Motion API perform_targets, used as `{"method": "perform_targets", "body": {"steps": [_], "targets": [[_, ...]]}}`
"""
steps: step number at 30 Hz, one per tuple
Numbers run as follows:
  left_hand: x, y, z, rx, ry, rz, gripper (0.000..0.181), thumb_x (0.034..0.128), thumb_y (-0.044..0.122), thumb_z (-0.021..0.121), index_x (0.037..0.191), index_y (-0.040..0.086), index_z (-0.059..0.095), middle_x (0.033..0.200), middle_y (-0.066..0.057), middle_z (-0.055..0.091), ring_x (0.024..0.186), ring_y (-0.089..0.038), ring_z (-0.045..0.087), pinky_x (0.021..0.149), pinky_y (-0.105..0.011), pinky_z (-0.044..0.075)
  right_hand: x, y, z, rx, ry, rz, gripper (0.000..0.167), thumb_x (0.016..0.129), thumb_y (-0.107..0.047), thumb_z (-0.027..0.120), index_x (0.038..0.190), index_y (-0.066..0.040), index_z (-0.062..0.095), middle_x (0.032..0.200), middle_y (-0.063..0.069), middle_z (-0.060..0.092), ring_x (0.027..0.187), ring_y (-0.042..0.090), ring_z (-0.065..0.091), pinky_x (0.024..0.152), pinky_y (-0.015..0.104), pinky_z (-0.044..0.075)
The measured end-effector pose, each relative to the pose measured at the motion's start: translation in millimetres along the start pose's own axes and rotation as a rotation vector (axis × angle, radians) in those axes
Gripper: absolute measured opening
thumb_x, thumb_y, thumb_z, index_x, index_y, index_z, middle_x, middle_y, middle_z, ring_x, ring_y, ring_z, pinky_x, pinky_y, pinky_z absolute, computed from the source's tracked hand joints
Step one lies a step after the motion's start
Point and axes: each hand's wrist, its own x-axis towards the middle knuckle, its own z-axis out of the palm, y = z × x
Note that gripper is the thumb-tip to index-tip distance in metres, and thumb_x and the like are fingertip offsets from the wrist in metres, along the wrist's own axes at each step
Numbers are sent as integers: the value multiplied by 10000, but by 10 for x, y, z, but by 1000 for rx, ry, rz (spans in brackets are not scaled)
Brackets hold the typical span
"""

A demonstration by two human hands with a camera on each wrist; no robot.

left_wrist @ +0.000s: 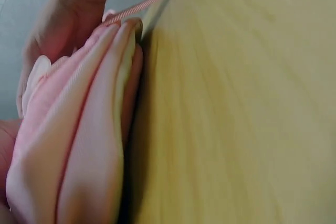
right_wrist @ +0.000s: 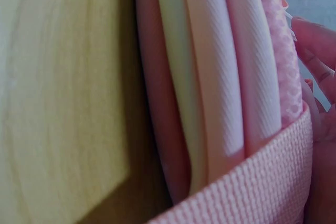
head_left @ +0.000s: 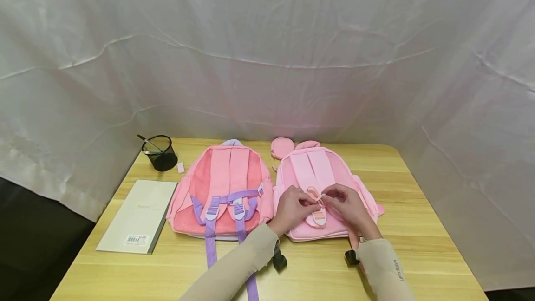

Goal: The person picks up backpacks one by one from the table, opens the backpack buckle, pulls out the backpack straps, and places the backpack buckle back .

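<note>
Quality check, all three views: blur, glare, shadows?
Head: mild sheen on the curtain, small print on the notebook label illegible. Left wrist: wood grain on the table looks soft, dark shadow along the light-pink backpack. Right wrist: weave of the strap clear, dark shadow on the table beside the backpack.

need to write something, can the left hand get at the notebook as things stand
Probably, once the left hand releases the strap: nothing covers the notebook, though the purple-strapped backpack lies between.
</note>
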Motion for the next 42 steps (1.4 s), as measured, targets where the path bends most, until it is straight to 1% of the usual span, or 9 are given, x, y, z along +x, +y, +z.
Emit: {"method": "perform_targets", "body": {"steps": [5,9,14,18,25,32,34,38,42], "targets": [[-5,67,30,7,15,-106,126,769,399,911,741,305,831,630,193,587,706,14,439,641,-173,337,2,7,12,-7,1,2,190,966,-107,728,1105,22,711,1022,180,746,905,239,694,817,215,525],[-19,109,40,7,37,-138,110,781,349,906,725,303,823,652,175,588,713,7,452,652,-182,348,-9,-21,13,-29,6,9,188,953,-114,745,1097,3,717,1026,158,748,919,194,681,853,250,525],[-22,127,52,31,52,-140,93,784,307,887,723,298,817,683,137,561,713,0,448,652,-179,347,-9,-45,12,-79,20,-2,178,920,-104,780,1056,-4,724,998,138,751,923,204,684,868,291,535],[-22,117,60,59,64,-128,82,773,303,872,714,313,816,688,129,559,692,8,431,624,-168,330,20,25,24,-85,37,-16,155,919,-93,778,1031,3,727,970,149,753,883,196,683,825,259,532],[-27,83,71,94,58,-78,67,774,372,877,758,327,829,663,142,511,654,-1,382,573,-171,296,88,348,52,-35,81,-28,145,934,-127,775,1048,-41,749,970,135,762,853,116,662,799,200,503],[-39,62,75,131,76,11,79,772,372,886,801,319,835,683,130,521,664,-9,394,578,-160,305,80,399,25,24,77,-34,189,926,-196,794,1063,-70,762,992,109,767,873,97,663,804,187,508],[-43,64,75,135,84,10,80,778,375,881,804,316,833,674,136,520,658,-5,393,570,-159,305,74,392,17,41,76,-16,198,920,-212,803,1060,-78,768,997,101,769,871,97,662,794,190,514],[-49,76,78,104,87,-38,81,808,379,866,826,306,835,651,153,524,646,7,385,567,-156,308,69,383,6,67,85,22,210,897,-225,825,1046,-85,777,1018,95,770,867,91,653,776,192,516],[-55,76,88,94,85,-60,69,821,371,860,834,306,840,656,157,534,645,15,386,572,-153,315,70,386,9,83,90,37,217,883,-208,837,1043,-72,781,1045,105,767,882,89,657,783,189,521]]}}
